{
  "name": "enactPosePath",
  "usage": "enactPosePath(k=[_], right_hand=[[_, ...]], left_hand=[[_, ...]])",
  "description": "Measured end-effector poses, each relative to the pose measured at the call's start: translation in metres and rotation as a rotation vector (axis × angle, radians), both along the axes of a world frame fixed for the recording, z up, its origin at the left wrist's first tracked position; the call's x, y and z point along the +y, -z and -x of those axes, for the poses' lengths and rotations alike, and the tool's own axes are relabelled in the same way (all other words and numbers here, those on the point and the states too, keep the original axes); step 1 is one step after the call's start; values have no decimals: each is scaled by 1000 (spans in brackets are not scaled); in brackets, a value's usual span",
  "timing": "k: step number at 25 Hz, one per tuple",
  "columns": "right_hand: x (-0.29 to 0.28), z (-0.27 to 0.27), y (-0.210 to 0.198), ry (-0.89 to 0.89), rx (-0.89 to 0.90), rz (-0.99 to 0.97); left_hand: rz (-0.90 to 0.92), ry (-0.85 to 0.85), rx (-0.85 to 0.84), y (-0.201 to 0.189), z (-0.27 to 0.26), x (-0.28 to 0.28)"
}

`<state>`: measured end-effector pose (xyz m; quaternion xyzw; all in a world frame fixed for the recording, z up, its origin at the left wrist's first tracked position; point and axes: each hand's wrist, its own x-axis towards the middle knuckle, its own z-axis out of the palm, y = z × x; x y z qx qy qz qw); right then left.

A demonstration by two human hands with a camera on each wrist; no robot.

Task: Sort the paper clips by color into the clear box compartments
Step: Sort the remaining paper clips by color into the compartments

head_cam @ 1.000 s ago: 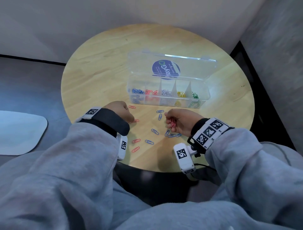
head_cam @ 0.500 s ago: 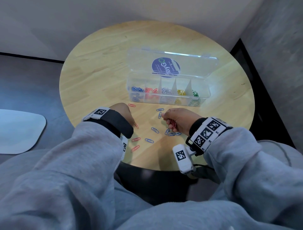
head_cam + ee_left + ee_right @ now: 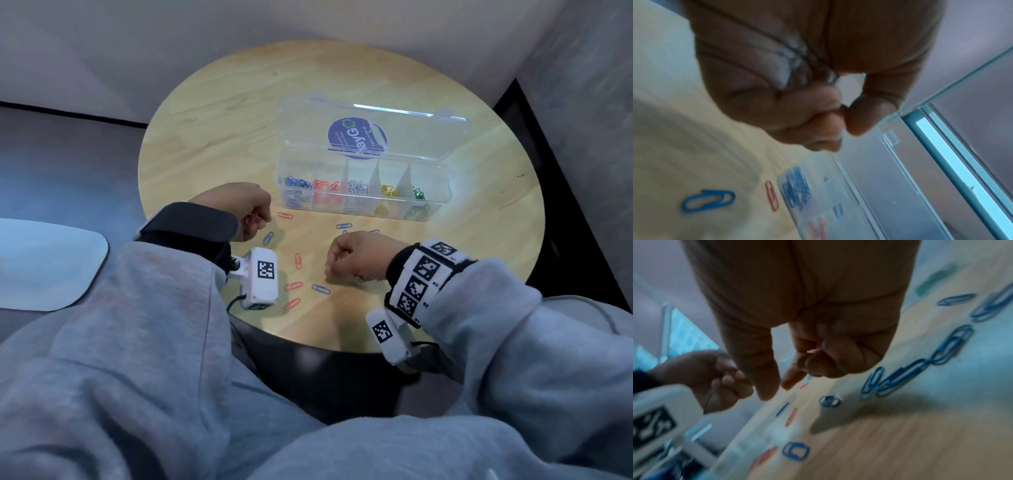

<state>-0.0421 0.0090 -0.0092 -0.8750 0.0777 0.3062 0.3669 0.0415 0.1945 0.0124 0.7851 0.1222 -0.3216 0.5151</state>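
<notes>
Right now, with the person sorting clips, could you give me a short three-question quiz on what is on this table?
1. True or false: the clear box has its lid open.
2. Which colours are the loose paper clips on the table? A) red and blue B) green and yellow C) white only
3. Fill in: the leftmost compartment holds ____ clips.

Key:
1. True.
2. A; for example a blue clip near the table's front edge.
3. Blue.
</notes>
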Motion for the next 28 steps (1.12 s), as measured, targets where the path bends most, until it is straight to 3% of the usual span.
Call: enactPosePath(k=[2, 6, 11, 13, 16, 19, 24, 28], right_hand=[[12, -2, -1, -187, -56, 158], [39, -8, 4, -339, -72, 205], [51, -11, 12, -463, -116, 252], [47, -13, 15, -480, -91, 286], [28, -14, 14, -360, -56, 246], [3, -12, 8, -106, -42, 73], [-25, -6, 14, 148, 32, -129], [-24, -3, 24, 233, 112, -281]], left_hand=[[52, -64, 35, -1, 1, 4], [45, -89, 48, 4, -1, 6], [55, -2, -32, 13, -3, 2], [-24, 137, -114, 17, -3, 0], [-246, 465, -249, 23, 2, -7], [-417, 655, -319, 28, 9, -19], [-616, 788, -392, 45, 18, -35], [-635, 809, -355, 51, 13, -31]])
